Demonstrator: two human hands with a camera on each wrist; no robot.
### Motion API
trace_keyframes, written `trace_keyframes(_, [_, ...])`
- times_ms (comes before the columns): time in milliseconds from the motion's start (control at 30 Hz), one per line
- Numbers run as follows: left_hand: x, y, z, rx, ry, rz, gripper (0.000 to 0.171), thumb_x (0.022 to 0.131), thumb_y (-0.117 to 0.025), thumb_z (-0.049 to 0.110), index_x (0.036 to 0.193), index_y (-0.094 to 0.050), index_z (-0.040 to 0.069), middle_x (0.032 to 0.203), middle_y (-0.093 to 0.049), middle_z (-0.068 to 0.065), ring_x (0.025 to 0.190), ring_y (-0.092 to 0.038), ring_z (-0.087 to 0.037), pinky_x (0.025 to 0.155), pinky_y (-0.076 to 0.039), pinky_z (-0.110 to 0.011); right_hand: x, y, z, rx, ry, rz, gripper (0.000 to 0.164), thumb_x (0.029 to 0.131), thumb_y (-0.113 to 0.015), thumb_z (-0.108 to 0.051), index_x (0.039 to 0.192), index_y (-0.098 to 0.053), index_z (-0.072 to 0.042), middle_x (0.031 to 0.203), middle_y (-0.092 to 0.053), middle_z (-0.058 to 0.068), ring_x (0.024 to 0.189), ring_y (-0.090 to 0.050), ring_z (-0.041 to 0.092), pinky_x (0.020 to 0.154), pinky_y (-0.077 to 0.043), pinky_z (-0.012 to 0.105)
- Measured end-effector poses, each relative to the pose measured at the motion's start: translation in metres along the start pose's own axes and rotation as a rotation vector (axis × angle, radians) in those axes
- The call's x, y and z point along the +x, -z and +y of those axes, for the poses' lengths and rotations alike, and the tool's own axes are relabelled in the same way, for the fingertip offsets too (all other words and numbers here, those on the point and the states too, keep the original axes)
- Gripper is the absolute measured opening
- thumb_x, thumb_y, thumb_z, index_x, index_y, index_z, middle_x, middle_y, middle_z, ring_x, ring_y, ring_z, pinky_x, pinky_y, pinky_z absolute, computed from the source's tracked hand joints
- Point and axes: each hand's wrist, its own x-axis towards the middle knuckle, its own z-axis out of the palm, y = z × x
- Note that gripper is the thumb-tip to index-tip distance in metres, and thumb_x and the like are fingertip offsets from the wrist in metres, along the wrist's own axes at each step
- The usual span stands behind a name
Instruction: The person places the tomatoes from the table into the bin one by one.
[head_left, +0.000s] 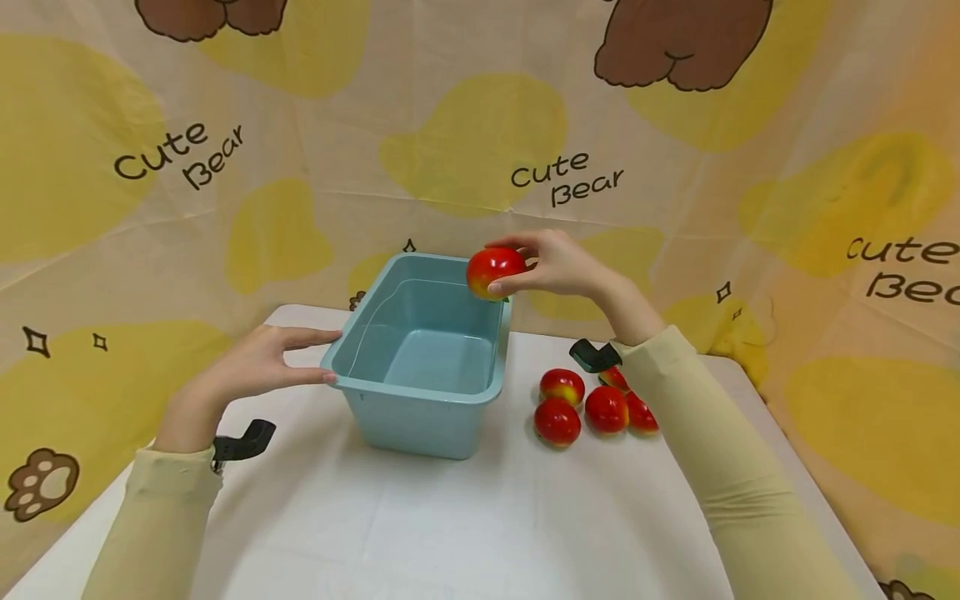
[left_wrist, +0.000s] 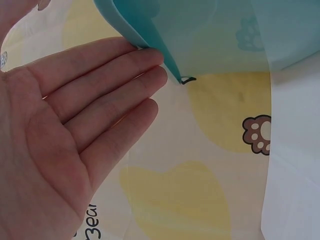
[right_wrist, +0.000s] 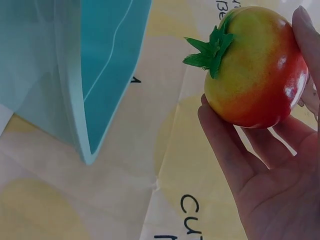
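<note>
My right hand (head_left: 558,265) holds a glossy red tomato (head_left: 495,272) between thumb and fingers, over the far right corner of a light blue plastic bin (head_left: 420,398). The right wrist view shows the yellowish end of this tomato (right_wrist: 260,75), with a green leafy top (right_wrist: 212,50) pointing toward the bin. At the bin's left side, my left hand (head_left: 258,358) touches the rim with thumb and fingertips spread apart. Its fingers (left_wrist: 107,102) look nearly straight in the left wrist view, tips against the rim. The bin's inner floor (head_left: 438,358) shows.
Several more red tomatoes (head_left: 557,422) lie in a cluster on the white table (head_left: 450,525), right of the bin. My right sleeve (head_left: 720,450) partly covers some of them. A yellow patterned cloth (head_left: 465,150) hangs close behind and around the table.
</note>
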Motion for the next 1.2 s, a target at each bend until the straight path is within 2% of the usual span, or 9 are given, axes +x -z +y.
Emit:
trace_keyframes(400, [0.0, 0.0, -0.001, -0.011, 0.013, -0.002, 0.066, 0.079, -0.07, 0.053, 0.134, -0.056, 0.02, 0.131, -0.06, -0.002, 0.125, -0.052, -0.026, 0.096, -0.046, -0.049, 0.016, -0.008, -0.011, -0.003, -0.011, -0.047, 0.059, 0.076, -0.077, -0.042, 0.127, -0.059, -0.019, 0.118, -0.063, -0.001, 0.103, -0.059, 0.017, 0.08, -0.055, 0.031])
trace_keyframes(933, [0.0, -0.001, -0.002, 0.008, 0.003, 0.011, 0.065, 0.079, -0.07, 0.053, 0.134, -0.056, 0.021, 0.13, -0.061, 0.001, 0.124, -0.053, -0.023, 0.095, -0.046, -0.044, 0.037, -0.027, -0.02, 0.033, -0.001, -0.092, 0.057, 0.076, -0.076, -0.043, 0.127, -0.06, -0.021, 0.115, -0.064, -0.004, 0.1, -0.059, 0.014, 0.08, -0.054, 0.029])
trace_keyframes(1200, [0.0, -0.001, -0.003, 0.008, 0.0, 0.017, 0.065, 0.079, -0.071, 0.052, 0.134, -0.056, 0.021, 0.13, -0.061, 0.001, 0.124, -0.052, -0.021, 0.095, -0.047, -0.043, 0.046, -0.038, -0.025, 0.002, 0.012, -0.108, 0.059, 0.077, -0.075, -0.046, 0.128, -0.058, -0.021, 0.119, -0.063, -0.004, 0.104, -0.059, 0.014, 0.083, -0.052, 0.027])
